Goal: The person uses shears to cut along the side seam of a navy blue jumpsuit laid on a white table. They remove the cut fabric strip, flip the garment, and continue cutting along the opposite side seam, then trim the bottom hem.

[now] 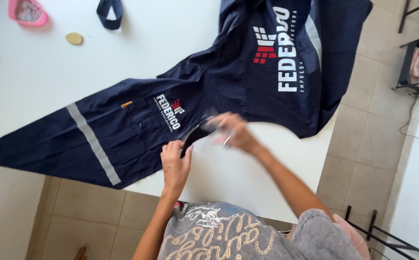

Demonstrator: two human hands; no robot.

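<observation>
A dark navy work shirt (248, 72) with grey reflective stripes and printed white and red lettering lies spread across a white table (161, 43). My left hand (175, 163) pinches the shirt's edge near the chest pocket. My right hand (232, 132), blurred by motion, grips a clear plastic sheet or bag (197, 129) that lies against the dark fabric by the collar. Both hands meet at the table's near side, close together.
At the table's far left sit a pink mesh-filled holder (26, 12), a small tan disc (74, 38) and a navy fabric loop (110, 12). A sleeve hangs over the left table edge. Black metal furniture (416, 53) stands on the tiled floor at right.
</observation>
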